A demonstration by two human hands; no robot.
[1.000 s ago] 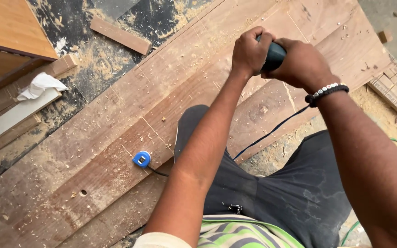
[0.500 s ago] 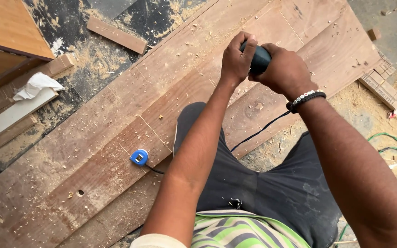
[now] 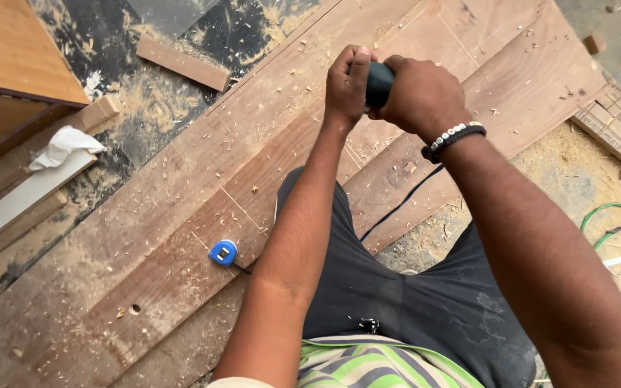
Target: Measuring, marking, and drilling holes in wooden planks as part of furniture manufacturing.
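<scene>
Wide wooden planks dusted with sawdust are laid slantwise across the floor. Above them a dark power tool is gripped by 2 hands: the left hand is curled shut round its near side, the right hand wrapped tight over its top. A small blue tape measure is seen lying on the plank, well apart from them

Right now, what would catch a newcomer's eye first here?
Both hands, left hand and right hand, clasp a dark power tool handle over long brown wooden planks strewn with shavings. A small blue tape measure lies on the planks beside the person's knee.
</scene>
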